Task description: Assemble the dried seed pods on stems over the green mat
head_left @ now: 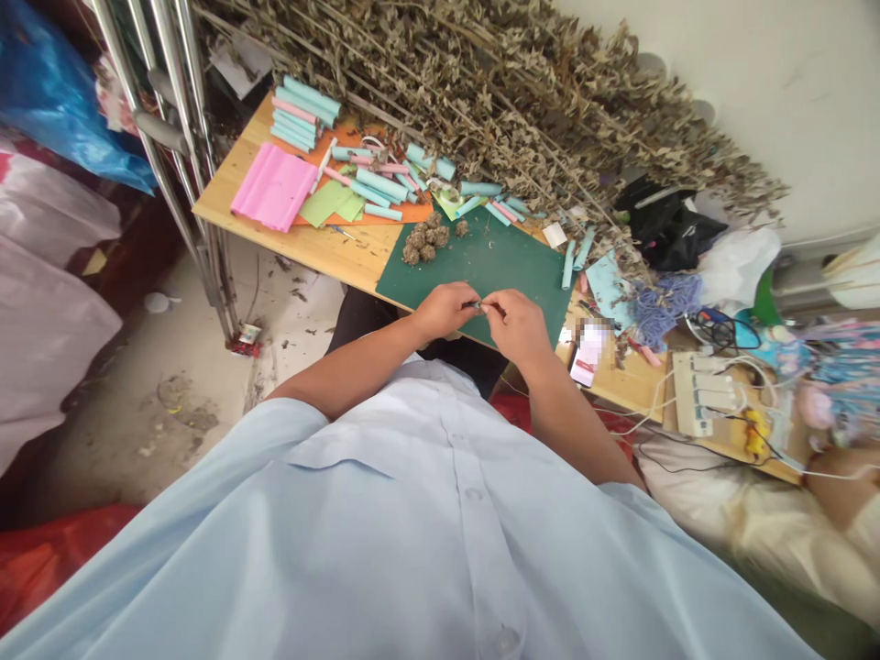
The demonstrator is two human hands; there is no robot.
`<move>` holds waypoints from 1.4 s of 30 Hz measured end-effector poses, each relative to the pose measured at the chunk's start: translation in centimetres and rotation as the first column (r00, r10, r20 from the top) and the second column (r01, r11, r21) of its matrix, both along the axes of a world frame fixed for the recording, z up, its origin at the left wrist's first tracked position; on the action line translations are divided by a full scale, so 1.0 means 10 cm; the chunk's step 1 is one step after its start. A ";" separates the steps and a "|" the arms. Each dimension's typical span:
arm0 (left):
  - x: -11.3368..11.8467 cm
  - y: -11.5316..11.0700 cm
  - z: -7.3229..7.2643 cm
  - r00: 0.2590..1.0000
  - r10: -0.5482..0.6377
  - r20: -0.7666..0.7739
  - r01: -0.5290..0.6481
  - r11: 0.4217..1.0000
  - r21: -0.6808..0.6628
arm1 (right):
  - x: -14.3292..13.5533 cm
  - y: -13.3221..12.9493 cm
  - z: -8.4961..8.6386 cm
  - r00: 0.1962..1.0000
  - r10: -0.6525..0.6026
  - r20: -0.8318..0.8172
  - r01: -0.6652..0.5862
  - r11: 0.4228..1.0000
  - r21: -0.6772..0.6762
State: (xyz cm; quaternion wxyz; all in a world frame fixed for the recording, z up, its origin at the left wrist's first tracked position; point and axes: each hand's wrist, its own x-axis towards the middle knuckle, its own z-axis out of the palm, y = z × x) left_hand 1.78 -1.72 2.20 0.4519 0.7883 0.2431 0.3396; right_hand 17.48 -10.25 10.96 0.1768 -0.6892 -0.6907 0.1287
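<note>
My left hand [446,309] and my right hand [512,323] meet over the near edge of a dark green mat [509,261]. The fingers of both are closed in a pinch, tip to tip, around something small and dark that I cannot make out. Just beyond my left hand, a heap of brown, crumbly-looking balls [424,240] rests on the mat. One more such ball [462,227] lies a little apart, to the right of the heap.
Blue and pink paper rolls [381,186] and pink paper [275,186] lie across the wooden table [240,151]. Dried leafy stalks [495,101] fill its back. To the right are a phone [588,353], purple yarn [664,307] and a power strip [691,394]. Metal crutches [185,156] stand left.
</note>
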 end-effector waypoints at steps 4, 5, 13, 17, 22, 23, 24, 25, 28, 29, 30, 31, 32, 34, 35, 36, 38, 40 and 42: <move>0.01 0.00 -0.01 1.000 0.002 -0.018 -0.002 1.000 0.005 | -0.01 0.02 0.03 1.000 -0.008 0.015 0.009 0.999 -0.053; 0.01 0.00 -0.02 1.000 0.002 -0.017 -0.002 1.000 0.007 | -0.01 0.02 0.04 1.000 0.001 0.018 0.000 0.998 -0.062; 0.02 0.01 -0.06 1.000 -0.011 0.003 0.011 1.000 0.027 | -0.02 0.09 0.06 0.988 0.088 0.125 -0.073 0.989 -0.125; 0.02 0.01 -0.06 1.000 -0.011 -0.014 0.012 1.000 0.023 | -0.02 0.16 0.07 0.981 0.093 0.169 -0.063 0.983 -0.173; 0.04 0.02 -0.10 1.000 -0.009 -0.007 0.009 1.000 0.028 | -0.05 0.25 0.08 0.969 0.089 0.230 -0.040 0.976 -0.212; 0.04 0.02 -0.11 1.000 -0.007 -0.005 0.007 1.000 0.029 | -0.07 0.27 0.08 0.966 0.084 0.246 -0.030 0.976 -0.215; 0.04 0.02 -0.12 1.000 -0.006 -0.004 0.006 1.000 0.029 | -0.09 0.28 0.08 0.962 0.078 0.262 -0.020 0.976 -0.217; 0.05 0.03 -0.13 1.000 -0.003 -0.005 0.003 1.000 0.027 | -0.10 0.30 0.09 0.958 0.071 0.278 -0.009 0.976 -0.220; 0.05 0.03 -0.14 1.000 0.004 -0.004 -0.004 1.000 0.022 | -0.14 0.32 0.13 0.951 0.049 0.306 0.026 0.972 -0.234; 0.05 0.02 -0.13 1.000 0.007 -0.005 -0.006 1.000 0.024 | -0.15 0.32 0.15 0.952 0.041 0.303 0.033 0.971 -0.235; 0.05 0.02 -0.13 1.000 0.009 -0.006 -0.009 1.000 0.025 | -0.16 0.33 0.17 0.954 0.033 0.296 0.039 0.972 -0.233; 0.05 0.02 -0.12 1.000 0.010 -0.008 -0.010 1.000 0.026 | -0.17 0.33 0.18 0.957 0.027 0.289 0.042 0.973 -0.229; 0.05 0.02 -0.12 1.000 0.009 -0.011 -0.009 1.000 0.026 | -0.18 0.33 0.20 0.959 0.023 0.283 0.043 0.974 -0.224; 0.05 0.02 -0.11 1.000 0.012 -0.014 -0.012 1.000 0.023 | -0.20 0.33 0.23 0.959 0.022 0.283 0.043 0.974 -0.223; 0.05 0.02 -0.11 1.000 0.015 -0.011 -0.015 1.000 0.020 | -0.22 0.32 0.23 0.958 0.024 0.285 0.042 0.974 -0.221; 0.05 0.02 -0.11 1.000 0.021 -0.008 -0.021 1.000 0.018 | -0.23 0.31 0.24 0.958 0.025 0.285 0.038 0.976 -0.215; 0.05 0.03 -0.12 1.000 0.029 -0.001 -0.029 0.999 0.017 | -0.23 0.28 0.23 0.962 0.031 0.273 0.021 0.983 -0.185; 0.06 0.03 -0.13 1.000 0.026 0.003 -0.026 0.999 0.024 | -0.21 0.23 0.21 0.968 0.031 0.248 0.004 0.990 -0.143; 0.06 0.03 -0.13 1.000 0.017 0.005 -0.017 0.999 0.033 | -0.17 0.18 0.19 0.975 0.028 0.221 -0.004 0.994 -0.107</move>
